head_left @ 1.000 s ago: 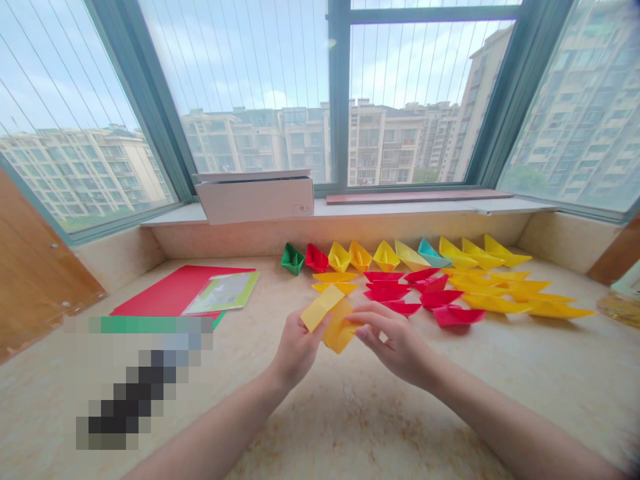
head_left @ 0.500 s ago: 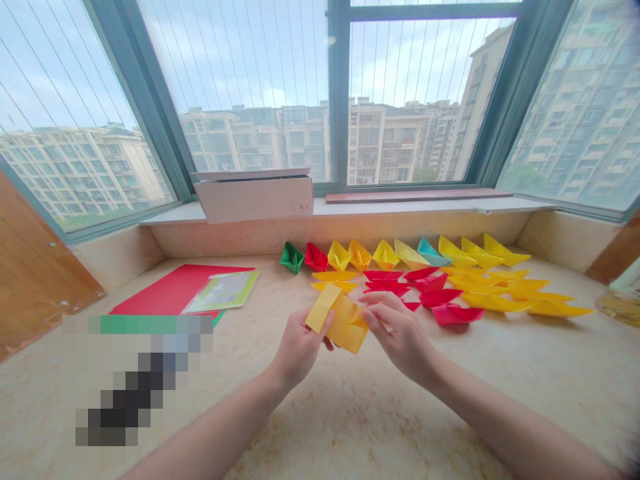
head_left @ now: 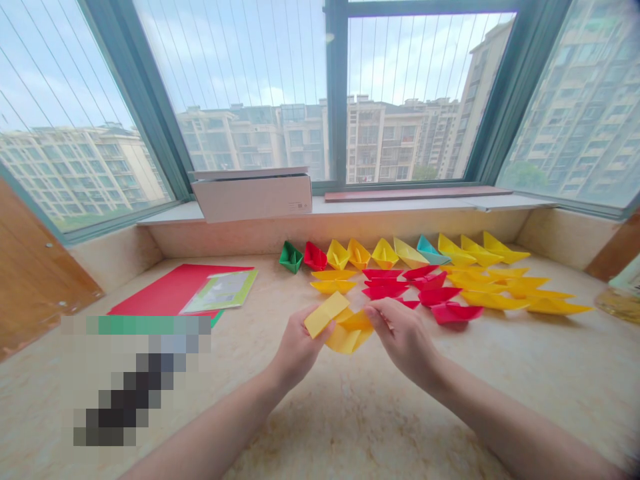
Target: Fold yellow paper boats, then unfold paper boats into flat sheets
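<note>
Both my hands hold a folded piece of yellow origami paper [head_left: 344,331] above the stone ledge [head_left: 450,393]. My left hand [head_left: 299,343] grips its left flap between thumb and fingers. My right hand [head_left: 404,341] pinches its right side, with the fingers hiding part of the fold. Just beyond my right hand lie flattened red paper boats [head_left: 390,289] and flattened yellow ones [head_left: 493,300]. Behind them stands a row of upright paper boats [head_left: 385,253] in green, red, yellow and teal.
A white cardboard box [head_left: 253,197] stands on the window sill behind the boats. Left of my hands lie a red paper sheet [head_left: 170,290] and a pale green packet [head_left: 220,291]. A pixelated blurred patch [head_left: 135,380] covers the ledge's left front. Windows run along the back.
The yellow paper has shifted from a flatter fold to a more opened, angled shape. My right hand has moved slightly right and lower, and its fingers now rest on the paper's right part.
</note>
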`<state>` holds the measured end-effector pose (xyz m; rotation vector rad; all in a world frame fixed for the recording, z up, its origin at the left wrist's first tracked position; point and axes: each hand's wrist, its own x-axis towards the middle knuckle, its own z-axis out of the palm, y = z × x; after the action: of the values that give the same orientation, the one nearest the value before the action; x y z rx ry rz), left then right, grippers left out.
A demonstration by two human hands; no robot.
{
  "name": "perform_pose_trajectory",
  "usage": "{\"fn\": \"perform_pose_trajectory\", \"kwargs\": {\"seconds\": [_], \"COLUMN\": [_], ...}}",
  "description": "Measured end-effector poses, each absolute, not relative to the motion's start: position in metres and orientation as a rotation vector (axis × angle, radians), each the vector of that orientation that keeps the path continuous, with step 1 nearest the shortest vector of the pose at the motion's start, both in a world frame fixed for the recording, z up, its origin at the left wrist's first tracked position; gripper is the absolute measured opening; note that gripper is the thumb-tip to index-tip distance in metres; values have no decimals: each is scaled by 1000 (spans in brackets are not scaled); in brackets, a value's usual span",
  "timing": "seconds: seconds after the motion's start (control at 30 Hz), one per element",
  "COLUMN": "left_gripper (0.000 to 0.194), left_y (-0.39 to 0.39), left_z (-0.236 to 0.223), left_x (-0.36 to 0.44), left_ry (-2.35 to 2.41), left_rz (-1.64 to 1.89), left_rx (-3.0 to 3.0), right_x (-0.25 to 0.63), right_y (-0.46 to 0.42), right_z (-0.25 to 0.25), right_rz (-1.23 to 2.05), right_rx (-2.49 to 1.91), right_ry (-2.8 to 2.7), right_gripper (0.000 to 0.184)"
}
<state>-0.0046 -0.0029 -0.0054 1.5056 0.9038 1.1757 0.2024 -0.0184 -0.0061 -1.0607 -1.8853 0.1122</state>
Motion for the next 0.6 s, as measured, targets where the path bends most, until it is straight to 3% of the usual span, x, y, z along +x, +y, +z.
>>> {"fn": "perform_pose_trajectory", "kwargs": {"seconds": [0.17,0.6], "left_gripper": [36,30], "left_y": [-6,-9], "left_z": [-1,4], "left_x": [-1,0], "left_ry": [812,864], "left_rz": [1056,1017], "left_rx": [1441,1524], "right_x": [202,198], "right_y": [-19,-23], "right_z": [-4,-3], "right_rz": [165,297], "right_rx": [-1120,-1228], "right_ry": [-1850,-1716], "right_gripper": [31,34]}}
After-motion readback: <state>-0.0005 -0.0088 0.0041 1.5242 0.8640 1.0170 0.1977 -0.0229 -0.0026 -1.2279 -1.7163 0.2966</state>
